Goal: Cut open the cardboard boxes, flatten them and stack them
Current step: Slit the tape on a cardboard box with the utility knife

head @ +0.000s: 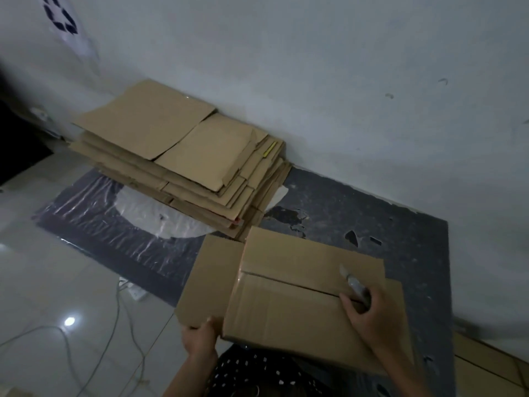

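Observation:
A brown cardboard box (289, 299) lies in front of me on the dark mat, its top seam showing as a dark slit and one end flap (209, 282) folded out to the left. My left hand (200, 339) grips the near edge of that flap. My right hand (369, 316) holds a utility knife (353, 285) with its blade at the right end of the seam. A stack of flattened cardboard (177, 156) rests against the wall beyond the box.
A dark worn mat (386, 224) covers the floor by the white wall. Clear plastic wrap (154, 213) lies under the stack. White cables (114, 325) and a power strip (134, 290) lie on the tiled floor at left. More cardboard (486, 365) sits at lower right.

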Motion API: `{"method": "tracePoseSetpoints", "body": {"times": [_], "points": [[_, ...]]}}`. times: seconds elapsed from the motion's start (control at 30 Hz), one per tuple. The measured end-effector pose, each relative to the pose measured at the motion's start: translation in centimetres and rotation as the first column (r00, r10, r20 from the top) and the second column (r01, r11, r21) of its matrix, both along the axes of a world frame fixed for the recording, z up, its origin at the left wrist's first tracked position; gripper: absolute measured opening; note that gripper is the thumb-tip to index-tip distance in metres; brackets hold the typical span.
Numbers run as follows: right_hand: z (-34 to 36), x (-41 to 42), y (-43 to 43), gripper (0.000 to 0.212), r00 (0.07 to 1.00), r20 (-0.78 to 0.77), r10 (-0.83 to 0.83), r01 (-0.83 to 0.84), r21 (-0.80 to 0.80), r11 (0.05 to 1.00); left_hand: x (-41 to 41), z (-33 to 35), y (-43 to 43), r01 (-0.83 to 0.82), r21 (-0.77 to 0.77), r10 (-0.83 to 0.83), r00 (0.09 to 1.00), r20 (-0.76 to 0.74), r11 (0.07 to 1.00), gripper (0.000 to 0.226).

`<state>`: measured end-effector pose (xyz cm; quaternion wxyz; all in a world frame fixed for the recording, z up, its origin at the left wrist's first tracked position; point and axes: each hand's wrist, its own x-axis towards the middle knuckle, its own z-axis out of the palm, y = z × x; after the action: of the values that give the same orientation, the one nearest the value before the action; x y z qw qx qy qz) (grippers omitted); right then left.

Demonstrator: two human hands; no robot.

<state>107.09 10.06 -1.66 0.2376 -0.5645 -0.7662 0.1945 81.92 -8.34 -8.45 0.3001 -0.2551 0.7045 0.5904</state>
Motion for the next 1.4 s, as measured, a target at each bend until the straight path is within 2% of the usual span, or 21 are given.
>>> {"method": "tracePoseSetpoints", "body": {"times": [0.1,0.13,0.2,0.27,0.33,0.37,0.4,0.43,0.47,0.53,0.6,0.67,0.7,0.73,0.83,0.9,0.97,1.07,1.13,1.23,1.4], "points": [[-0.6,-1.2,0.0,0.044,1.000,0.015,0.007,-0.007,0.002,1.000,-2.0,0.0,-0.9,0.191,-0.014,-0.191,0.981,0.032,0.981,0.029],[-1.0,-1.4,0.1,0.044,0.999,0.039,0.016,-0.016,-0.001,1.000,-2.9,-0.2,-1.0,0.264,-0.026,-0.263,0.964,0.050,0.964,0.028],[-1.8,-1.4,0.2,0.044,0.995,0.086,0.050,-0.049,-0.010,0.999,-4.7,-3.0,-0.9,0.346,-0.021,-0.342,0.934,0.105,0.938,0.046],[-2.4,-1.4,0.2,0.042,0.993,0.108,0.053,-0.053,-0.006,0.999,-4.7,-2.4,0.5,0.358,-0.052,-0.346,0.924,0.162,0.932,0.066],[-2.1,-1.7,0.1,0.045,0.991,0.123,0.050,-0.052,0.011,0.999,-3.7,1.1,2.4,0.353,-0.253,-0.310,0.931,0.195,0.901,0.082],[-1.9,-1.9,0.0,0.047,0.990,0.129,0.056,-0.058,0.016,0.998,-3.0,3.0,3.4,0.357,-0.390,-0.322,0.934,0.153,0.849,0.081],[-1.8,-1.9,-0.1,0.048,0.989,0.136,0.060,-0.064,0.026,0.998,-2.4,4.3,4.3,0.345,-0.492,-0.387,0.922,0.018,0.799,0.073],[-1.6,-2.0,-0.2,0.048,0.988,0.144,0.059,-0.065,0.041,0.997,-1.7,5.2,4.7,0.363,-0.568,-0.530,0.833,-0.156,0.738,0.063],[-1.5,-2.1,-0.1,0.048,0.987,0.150,0.062,-0.070,0.050,0.996,-1.0,5.8,5.0,0.395,-0.631,-0.678,0.672,-0.298,0.668,0.055],[-1.3,-2.0,-0.1,0.044,0.987,0.148,0.063,-0.069,0.040,0.997,-0.2,5.3,5.1,0.484,-0.722,-0.869,0.271,-0.413,0.494,0.054],[-1.1,-1.9,-0.1,0.040,0.987,0.140,0.074,-0.075,0.003,0.997,0.3,5.2,6.1,0.581,-0.739,-0.893,-0.047,-0.447,0.339,0.059],[-1.0,-1.8,-0.1,0.037,0.988,0.119,0.098,-0.091,-0.062,0.994,1.0,5.7,8.4,0.553,-0.818,-0.832,-0.370,-0.414,0.161,0.057],[-0.9,-1.5,0.0,0.034,0.990,0.098,0.104,-0.094,-0.097,0.991,1.6,5.8,9.7,0.529,-0.846,-0.787,-0.491,-0.374,0.072,0.056],[-0.7,-1.0,0.1,0.030,0.990,0.072,0.120,-0.110,-0.137,0.984,2.3,5.9,10.9,0.511,-0.860,-0.759,-0.561,-0.329,-0.005,0.057],[0.3,1.8,0.1,0.033,0.988,-0.008,0.155,-0.150,-0.308,0.939,4.1,6.4,13.7,0.409,-0.902,-0.732,-0.656,-0.183,-0.141,0.065],[0.3,4.0,-0.5,0.036,0.995,-0.027,0.100,-0.103,-0.341,0.934,4.5,7.2,15.4,0.353,-0.910,-0.712,-0.694,-0.101,-0.216,0.076],[0.2,5.4,-1.2,0.042,0.999,-0.038,0.008,-0.022,-0.392,0.920,4.6,8.2,17.0,0.303,-0.914,-0.670,-0.741,-0.047,-0.270,0.081],[0.0,5.9,-1.7,0.057,0.972,-0.098,-0.215,0.142,-0.480,0.865,6.2,8.6,19.3,0.173,-0.914,-0.522,-0.851,0.048,-0.366,0.093],[0.2,6.0,-1.4,0.071,0.932,-0.139,-0.335,0.212,-0.540,0.815,8.3,8.4,20.7,0.113,-0.908,-0.440,-0.894,0.085,-0.404,0.100],[-0.2,6.4,-0.9,0.090,0.902,-0.123,-0.414,0.256,-0.620,0.742,11.6,8.4,22.8,0.070,-0.904,-0.379,-0.919,0.105,-0.422,0.107],[0.1,6.6,-0.3,0.084,0.893,-0.153,-0.424,0.225,-0.664,0.713,13.7,8.8,24.9,-0.037,-0.879,-0.314,-0.926,0.209,-0.476,0.120]]}}
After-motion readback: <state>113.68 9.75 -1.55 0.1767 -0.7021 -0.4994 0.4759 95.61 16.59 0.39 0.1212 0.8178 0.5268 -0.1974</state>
